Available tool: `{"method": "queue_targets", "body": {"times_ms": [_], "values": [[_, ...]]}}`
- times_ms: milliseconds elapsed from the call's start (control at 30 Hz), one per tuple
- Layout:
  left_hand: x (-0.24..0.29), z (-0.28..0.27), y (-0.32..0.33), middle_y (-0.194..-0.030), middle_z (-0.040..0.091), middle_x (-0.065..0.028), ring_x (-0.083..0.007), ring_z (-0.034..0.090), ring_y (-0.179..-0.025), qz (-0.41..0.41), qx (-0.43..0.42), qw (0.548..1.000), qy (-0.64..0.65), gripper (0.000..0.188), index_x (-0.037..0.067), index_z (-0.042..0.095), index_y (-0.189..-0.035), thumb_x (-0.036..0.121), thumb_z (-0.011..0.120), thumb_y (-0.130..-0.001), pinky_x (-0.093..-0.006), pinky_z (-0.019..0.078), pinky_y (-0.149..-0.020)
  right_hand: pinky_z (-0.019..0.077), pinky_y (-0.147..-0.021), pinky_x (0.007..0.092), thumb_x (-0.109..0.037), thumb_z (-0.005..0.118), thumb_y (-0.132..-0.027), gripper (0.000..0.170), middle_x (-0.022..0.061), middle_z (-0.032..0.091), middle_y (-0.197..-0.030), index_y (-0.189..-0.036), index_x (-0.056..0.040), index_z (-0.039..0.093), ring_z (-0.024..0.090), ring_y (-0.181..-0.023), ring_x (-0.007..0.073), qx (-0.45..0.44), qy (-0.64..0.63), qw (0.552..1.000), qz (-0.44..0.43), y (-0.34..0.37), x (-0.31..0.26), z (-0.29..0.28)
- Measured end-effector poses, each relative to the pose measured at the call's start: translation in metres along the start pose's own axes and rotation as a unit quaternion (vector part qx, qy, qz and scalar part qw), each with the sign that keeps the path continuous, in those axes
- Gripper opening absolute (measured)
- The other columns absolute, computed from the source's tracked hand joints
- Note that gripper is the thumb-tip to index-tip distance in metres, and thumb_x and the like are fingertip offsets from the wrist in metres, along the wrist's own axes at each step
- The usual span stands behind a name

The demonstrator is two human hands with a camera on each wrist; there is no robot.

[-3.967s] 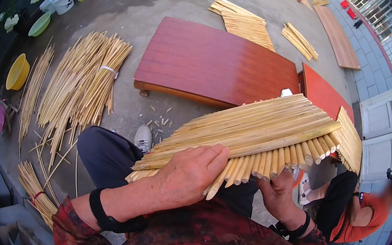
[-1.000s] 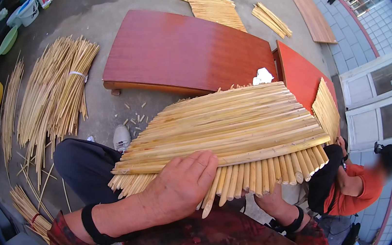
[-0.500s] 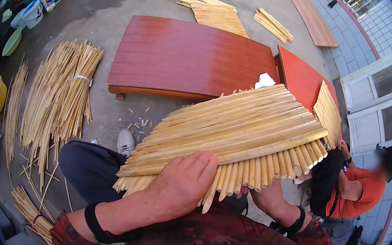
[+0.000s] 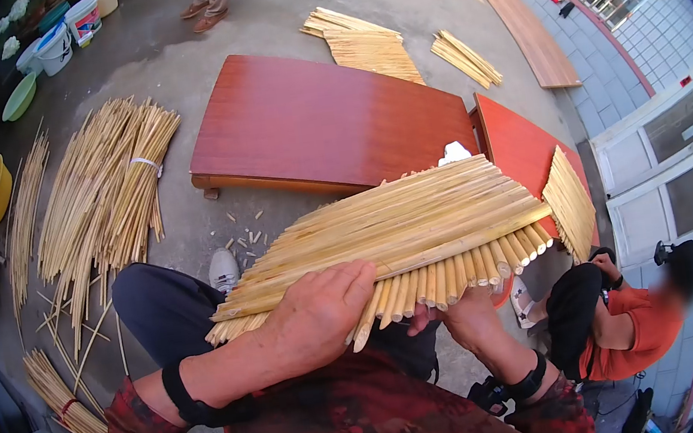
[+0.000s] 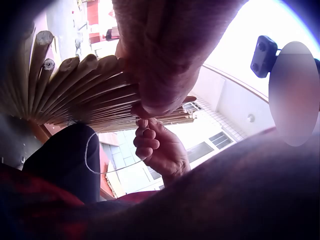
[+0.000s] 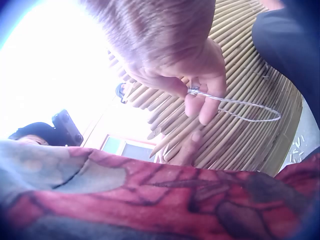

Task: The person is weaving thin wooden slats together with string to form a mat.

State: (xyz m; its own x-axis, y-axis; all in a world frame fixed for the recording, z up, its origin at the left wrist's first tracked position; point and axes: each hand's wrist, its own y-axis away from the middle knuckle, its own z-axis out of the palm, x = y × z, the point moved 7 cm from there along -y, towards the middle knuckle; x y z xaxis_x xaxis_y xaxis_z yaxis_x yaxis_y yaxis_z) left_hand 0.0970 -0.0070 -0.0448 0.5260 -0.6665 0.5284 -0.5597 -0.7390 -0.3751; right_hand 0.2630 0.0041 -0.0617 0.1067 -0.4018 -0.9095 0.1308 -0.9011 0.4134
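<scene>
Straw-yellow stalks, laid side by side in two crossing layers, made up the mat on my head feed. It was held up near the bent, dark-trousered knee, on the near side of the red-brown tabletop; whether its far edge touched that, I couldn't tell. The left hand gripped the near edge, fingers over the top and, by the right wrist view, what looked like its thumb beneath. The right hand, under the projecting cut ends, pinched a thin pale cord that trailed in a slack loop.

I judged the mat light for its breadth, stiff along each stalk, perhaps readier to flex or fan where one stalk met the next. The smooth skins had some gloss and might have slid under a lazy pinch, and a single stalk would likely have cracked if levered alone. I would have held as the left hand did, clamping both layers together across several stalks, and stayed off the splayed ends. The cord looked limp, easiest to control pinched short.
</scene>
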Motion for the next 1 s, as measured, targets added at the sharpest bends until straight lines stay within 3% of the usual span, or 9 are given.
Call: {"method": "queue_targets", "body": {"times_ms": [200,267,300,367,433,467,500,567,1000], "values": [[0.0,-0.02,-0.005,-0.111,0.056,-0.022,-0.0351,0.057,-0.099,-0.016,0.005,0.999,0.034,0.057,-0.006,0.045,-0.121,0.006,0.062,-0.069,-0.0397,0.0476,-0.085,0.0562,-0.07,0.036,-0.018,0.05,-0.092,0.033,0.0153,0.061,-0.098,-0.115,0.0049,0.046,0.064,-0.083,0.0235,0.016,0.173,0.977,-0.123,-0.009,-0.014,-0.062],[0.008,-0.025,-0.007,-0.111,0.056,-0.0222,-0.0353,0.057,-0.099,0.029,0.007,0.999,0.031,0.059,-0.005,0.044,-0.122,0.006,0.064,-0.067,-0.0397,0.0478,-0.085,0.0542,-0.073,0.0343,-0.023,0.049,-0.091,0.034,0.0143,0.061,-0.101,-0.114,0.0032,0.05,0.064,-0.084,0.0233,0.108,-0.09,0.983,-0.122,-0.012,-0.02,-0.093],[0.01,-0.03,-0.011,-0.111,0.056,-0.0222,-0.0353,0.057,-0.099,0.033,0.006,0.999,0.023,0.059,-0.005,0.044,-0.122,0.006,0.064,-0.067,-0.0397,0.0478,-0.085,0.0542,-0.075,0.0359,-0.03,0.044,-0.093,0.043,0.0151,0.057,-0.111,-0.121,0.0023,0.044,0.063,-0.09,0.0252,0.115,-0.149,0.976,-0.112,-0.011,-0.025,-0.096],[0.021,-0.035,-0.014,-0.111,0.056,-0.0218,-0.0351,0.057,-0.098,0.059,-0.03,0.998,0.007,0.053,-0.006,0.045,-0.121,0.005,0.06,-0.071,-0.0398,0.0477,-0.084,0.0542,-0.076,0.0371,-0.036,0.038,-0.095,0.048,0.0159,0.052,-0.12,-0.126,0.0003,0.039,0.061,-0.096,0.0272,0.031,-0.193,0.976,-0.1,-0.007,-0.036,-0.089],[0.032,-0.042,-0.015,-0.11,0.056,-0.0212,-0.0336,0.058,-0.096,0.075,-0.047,0.996,-0.021,0.049,-0.007,0.046,-0.119,0.005,0.057,-0.073,-0.0387,0.0478,-0.083,0.054,-0.076,0.0409,-0.038,0.037,-0.095,0.049,0.018,0.053,-0.117,-0.125,0.0012,0.04,0.061,-0.095,0.0287,0.033,-0.354,0.932,-0.072,-0.007,-0.028,-0.101],[0.037,-0.045,-0.017,-0.11,0.056,-0.0205,-0.0321,0.059,-0.095,0.087,-0.058,0.993,-0.046,0.046,-0.008,0.047,-0.118,0.005,0.054,-0.074,-0.0376,0.0478,-0.081,0.0517,-0.081,0.0386,-0.04,0.038,-0.095,0.05,0.0176,0.053,-0.117,-0.124,-0.0007,0.043,0.059,-0.098,0.0273,0.062,-0.402,0.911,-0.068,-0.004,-0.022,-0.11],[0.04,-0.049,-0.018,-0.11,0.056,-0.0205,-0.0321,0.059,-0.095,0.085,-0.058,0.993,-0.054,0.046,-0.008,0.047,-0.118,0.005,0.054,-0.074,-0.0376,0.0478,-0.081,0.0517,-0.081,0.0386,-0.04,0.038,-0.095,0.05,0.0176,0.053,-0.117,-0.124,-0.0007,0.043,0.059,-0.098,0.0273,0.055,-0.405,0.91,-0.07,-0.005,-0.025,-0.109],[0.057,-0.052,-0.017,-0.11,0.057,-0.0194,-0.0281,0.059,-0.092,0.15,-0.061,0.979,-0.125,0.043,-0.009,0.048,-0.115,0.005,0.05,-0.075,-0.0348,0.0475,-0.079,0.0477,-0.087,0.0372,-0.049,0.046,-0.09,0.056,0.0154,0.054,-0.118,-0.12,-0.0017,0.049,0.057,-0.1,0.0256,0.181,-0.4,0.898,-0.016,0.009,-0.031,-0.107],[0.106,-0.063,-0.004,-0.109,0.056,-0.0262,-0.0314,0.06,-0.093,0.21,-0.094,0.947,-0.222,0.044,-0.013,0.051,-0.108,0.012,0.055,-0.072,-0.0357,0.0492,-0.075,0.0459,-0.089,0.0371,-0.038,0.051,-0.088,0.048,0.0162,0.053,-0.121,-0.12,-0.0011,0.05,0.056,-0.102,0.0252,0.105,-0.38,0.915,-0.087,0.042,-0.048,-0.112]]}}
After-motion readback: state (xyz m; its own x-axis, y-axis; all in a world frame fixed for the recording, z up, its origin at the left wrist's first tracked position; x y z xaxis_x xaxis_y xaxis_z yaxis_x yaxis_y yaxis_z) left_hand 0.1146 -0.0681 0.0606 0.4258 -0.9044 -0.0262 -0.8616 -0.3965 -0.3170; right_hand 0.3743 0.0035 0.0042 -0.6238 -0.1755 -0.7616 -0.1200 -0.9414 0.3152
